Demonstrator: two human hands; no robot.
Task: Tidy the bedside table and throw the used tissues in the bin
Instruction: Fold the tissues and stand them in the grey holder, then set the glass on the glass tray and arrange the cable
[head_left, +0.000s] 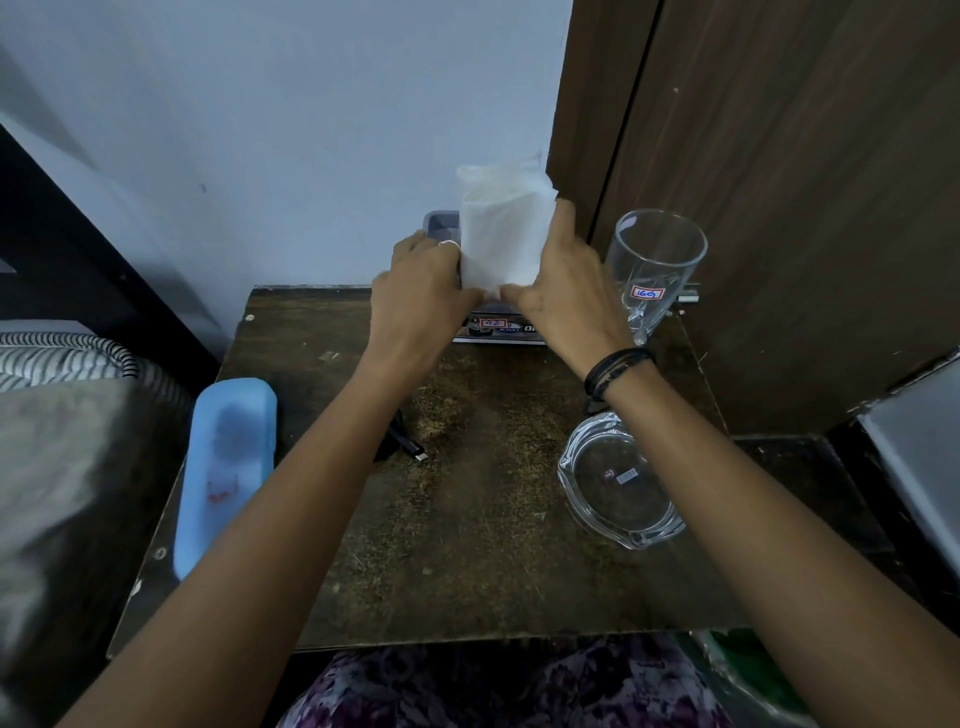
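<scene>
**Both hands on the tissue pack at the back of the worktop**

A white tissue pack (501, 234) stands upright at the far edge of the worktop (467, 519), its long axis vertical, held between the two hands. The left hand (421, 291) presses the pack's left side and the right hand (561, 291) its right side; the fingers of both are closed against it, thumbs meeting near its lower edge. The pack sits directly between the hands, so neither is nearer. It seems to rest on or in a grey box (498, 327) beneath it, but the hands hide the contact.

The box's front carries a small red-framed label reading "42" and printed lettering too blurred to read. To the right, a clear drinking glass (654, 265), leaning towards the wooden panel, bears a red-framed label reading "169". A glass ashtray (621, 480) near the right forearm has a small barcode sticker. A light blue case (226, 467) lies along the left edge. No loose used tissue and no bin can be made out for certain.
</scene>
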